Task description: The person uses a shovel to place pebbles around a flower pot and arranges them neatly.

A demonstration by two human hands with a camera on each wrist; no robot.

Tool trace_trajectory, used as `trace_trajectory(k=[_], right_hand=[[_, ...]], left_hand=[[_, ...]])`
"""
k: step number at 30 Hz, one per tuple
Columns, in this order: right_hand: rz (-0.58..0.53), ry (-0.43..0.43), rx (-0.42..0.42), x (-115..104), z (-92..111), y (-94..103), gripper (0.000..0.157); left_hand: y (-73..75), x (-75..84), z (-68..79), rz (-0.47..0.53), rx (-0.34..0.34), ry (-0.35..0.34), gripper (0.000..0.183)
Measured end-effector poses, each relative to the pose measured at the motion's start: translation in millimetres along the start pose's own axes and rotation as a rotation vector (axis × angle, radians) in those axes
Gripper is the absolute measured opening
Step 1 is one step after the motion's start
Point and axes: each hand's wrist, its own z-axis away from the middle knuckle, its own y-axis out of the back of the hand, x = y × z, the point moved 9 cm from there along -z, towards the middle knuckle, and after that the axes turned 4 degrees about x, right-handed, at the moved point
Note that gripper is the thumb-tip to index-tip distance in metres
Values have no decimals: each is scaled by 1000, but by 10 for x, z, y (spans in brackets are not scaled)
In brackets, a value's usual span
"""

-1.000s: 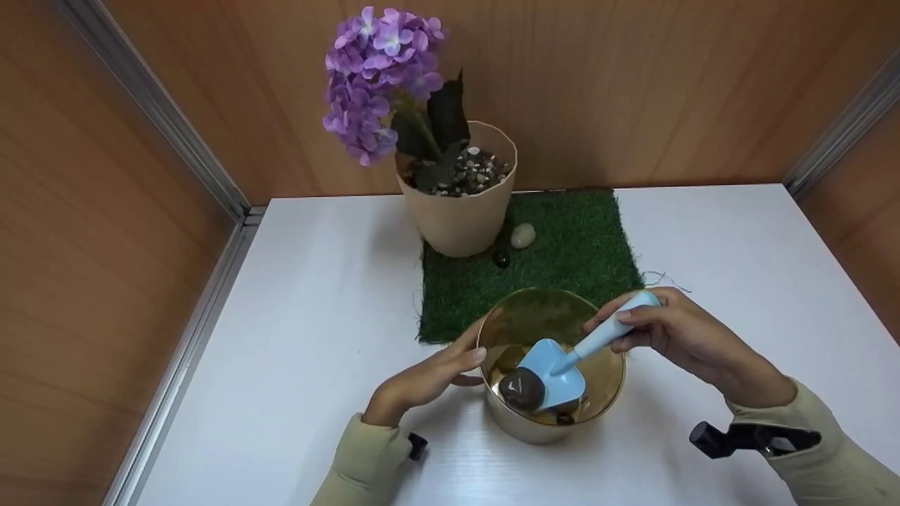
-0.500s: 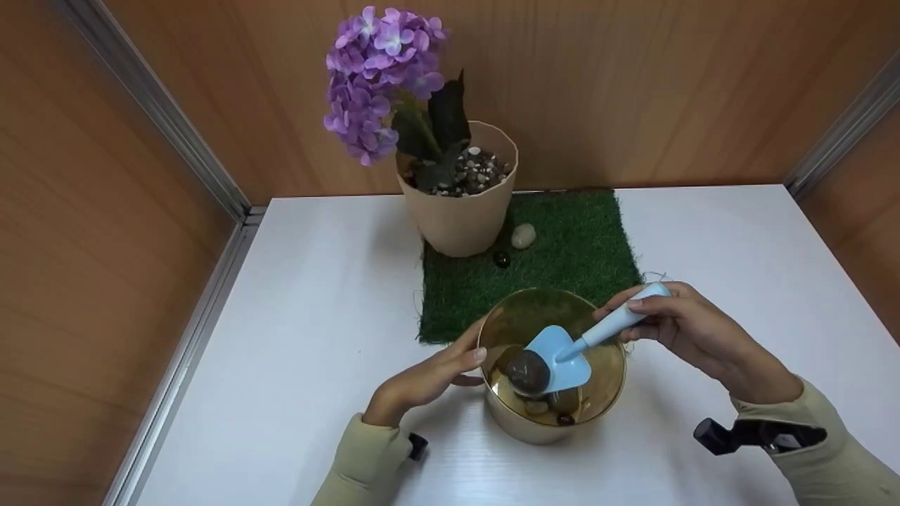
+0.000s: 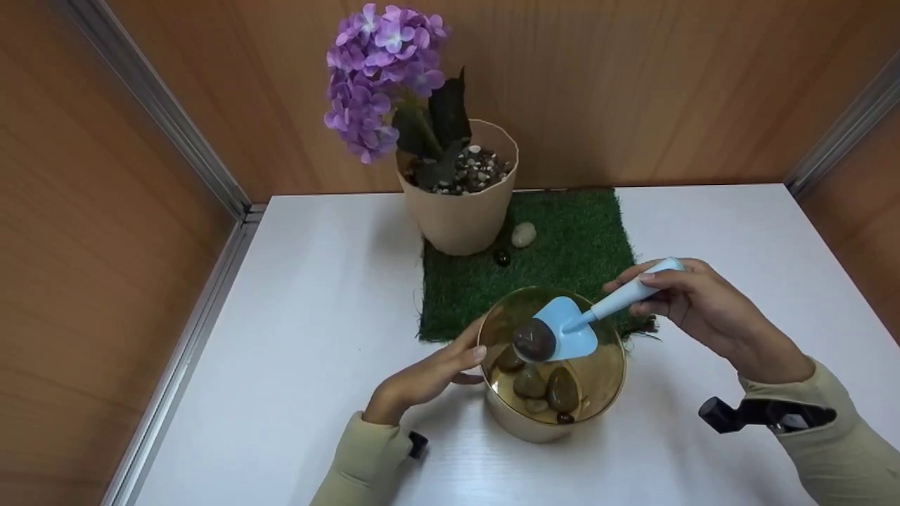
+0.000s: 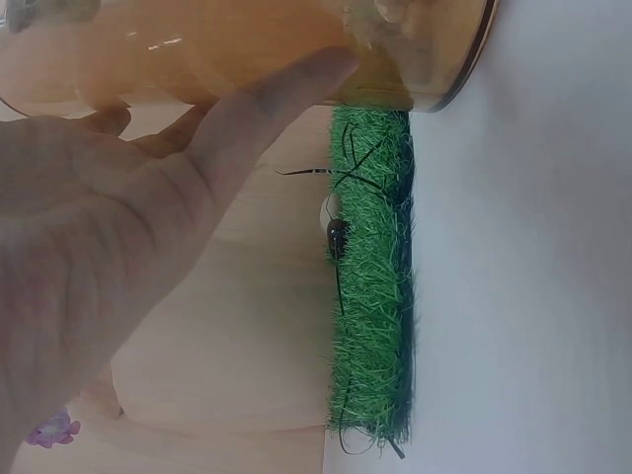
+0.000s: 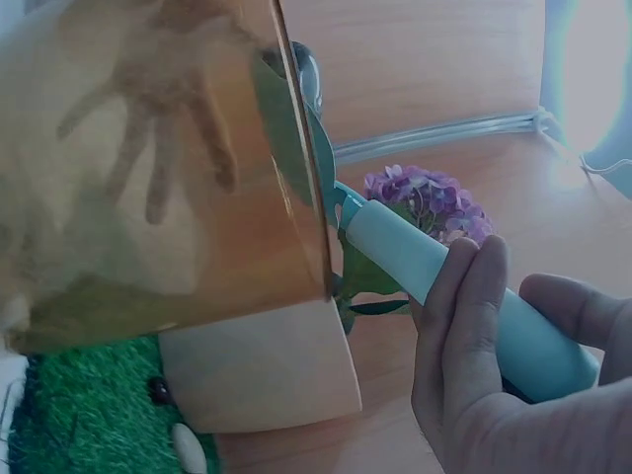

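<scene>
My right hand point(image 3: 710, 302) grips the handle of a light blue toy trowel point(image 3: 629, 295), its fingers and thumb round it in the right wrist view. A dark rounded stone point(image 3: 534, 340) sits on the tilted trowel blade, over the opening of a transparent amber bowl point(image 3: 601, 379). My left hand point(image 3: 439, 369) rests against the bowl's left side; through the wall in the right wrist view, its fingers point(image 5: 158, 163) show spread and straight. Inside the bowl lie several stones, among them a long brown one point(image 3: 562, 390) and a small dark one point(image 3: 564, 418).
Behind the bowl lies a green artificial grass mat point(image 3: 576, 232). On it stand a beige pot point(image 3: 457, 218) with a purple flower point(image 3: 373, 77), a white pebble point(image 3: 524, 235) and a black pebble point(image 3: 501, 258). Wood-pattern panels point(image 3: 633, 91) enclose the white table point(image 3: 295, 316).
My right hand has lifted the trowel away from the bowl's bottom with the dark stone on its blade, moving up and slightly right. More stones show beneath it. The left hand has stayed in place.
</scene>
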Motion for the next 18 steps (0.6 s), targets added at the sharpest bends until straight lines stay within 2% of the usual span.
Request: trace_trajectory(k=[5, 13, 18], right_hand=[[-23, 24, 21, -116, -34, 48, 29], [-80, 62, 53, -272, -91, 145, 27], [-106, 54, 80, -321, -130, 215, 27]], left_hand=[[3, -13, 1, -1, -2, -6, 67], [52, -241, -88, -2, 8, -21, 59], [59, -285, -101, -20, 10, -28, 60]])
